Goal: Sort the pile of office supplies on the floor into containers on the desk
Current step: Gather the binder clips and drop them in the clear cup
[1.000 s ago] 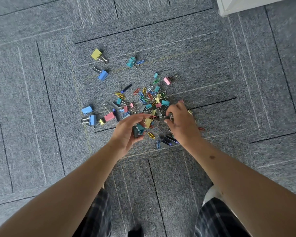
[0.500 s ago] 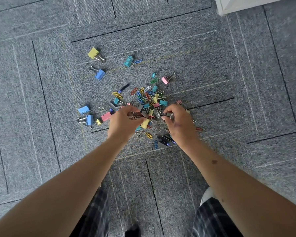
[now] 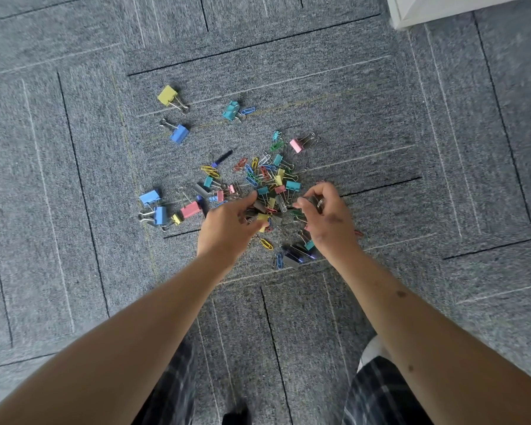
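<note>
Location of stock: the pile [image 3: 270, 185] of binder clips and paper clips lies on the grey carpet floor [image 3: 74, 179], directly ahead of my knees. Strays lie apart from it: a yellow binder clip [image 3: 167, 95], a blue binder clip [image 3: 178, 134], a teal clip [image 3: 231, 110] and a pink clip [image 3: 296, 145] on the far side. Containers and counter are not in view; only a white furniture corner [image 3: 442, 7] shows at top right.

Left grip [image 3: 227, 228]: fingers curled down into the near side of the pile, with a small yellow clip [image 3: 262, 217] at the fingertips. I cannot tell whether it is clamped.

Right grip [image 3: 328, 219]: closed on a small clump of dark clips [image 3: 314, 201], a wire loop showing beside the thumb.

Step in hand, as I judge it: gathering by kind, early in the task, with most of the stock on the floor.

Recommendation: take one kind per handful. Seize binder clips by the body, not the wire handles, which are likely to snag neighbours. Lift straight up and shake off hangers-on. Cup the palm under paper clips, which may slip between fingers. Collect the strays last.
</note>
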Demonstrator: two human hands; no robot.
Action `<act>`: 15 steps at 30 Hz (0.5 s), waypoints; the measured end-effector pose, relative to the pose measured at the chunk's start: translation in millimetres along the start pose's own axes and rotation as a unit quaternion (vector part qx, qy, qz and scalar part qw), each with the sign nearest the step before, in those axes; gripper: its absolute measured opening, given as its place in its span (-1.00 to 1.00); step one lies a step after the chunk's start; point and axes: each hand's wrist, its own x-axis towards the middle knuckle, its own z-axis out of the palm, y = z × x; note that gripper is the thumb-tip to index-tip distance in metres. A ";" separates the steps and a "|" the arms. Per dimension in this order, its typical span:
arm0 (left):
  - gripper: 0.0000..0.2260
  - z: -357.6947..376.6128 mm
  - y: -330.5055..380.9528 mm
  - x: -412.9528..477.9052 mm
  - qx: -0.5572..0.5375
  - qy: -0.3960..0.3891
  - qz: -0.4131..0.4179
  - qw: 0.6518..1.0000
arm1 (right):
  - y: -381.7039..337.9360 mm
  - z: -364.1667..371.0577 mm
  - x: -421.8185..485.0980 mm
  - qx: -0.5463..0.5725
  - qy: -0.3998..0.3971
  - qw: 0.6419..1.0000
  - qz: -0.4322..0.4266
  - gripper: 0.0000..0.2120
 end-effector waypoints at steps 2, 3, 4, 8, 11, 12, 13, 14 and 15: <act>-0.51 0.6 -2.4 -1.0 0.014 0.003 0.004 1.000 | -0.9 -1.0 -1.3 0.014 -0.003 1.000 0.006 -0.94; -0.51 0.7 -2.5 -1.7 0.026 0.008 0.007 1.000 | -2.2 -1.6 -2.6 0.021 -0.004 1.000 0.005 -0.96; -0.52 0.4 -2.0 -2.9 0.036 0.013 0.012 0.999 | -2.3 -1.6 -3.1 0.024 -0.003 1.000 0.007 -0.97; -0.55 -0.1 4.6 -7.5 0.065 0.040 0.028 0.997 | -6.4 -2.7 -5.3 0.057 -0.001 0.997 0.042 -0.95; -0.65 0.0 7.4 -10.0 0.081 0.056 0.034 0.995 | -8.0 -5.1 -5.2 0.053 0.004 0.997 0.047 -0.93; -0.69 -0.1 7.9 -10.4 0.082 0.057 0.034 0.994 | -6.6 -5.1 -4.4 0.057 0.006 0.997 0.050 -0.91; -0.74 -0.2 7.9 -10.7 0.082 0.056 0.033 0.995 | -6.6 -5.5 -4.6 0.067 0.007 0.996 0.054 -0.90; -0.77 -0.4 7.8 -10.5 0.080 0.052 0.031 0.995 | -5.4 -5.5 -4.3 0.078 0.008 0.995 0.061 -0.89; -0.79 -0.6 7.6 -10.2 0.078 0.044 0.028 0.996 | -4.7 -5.5 -4.0 0.088 0.010 0.994 0.067 -0.88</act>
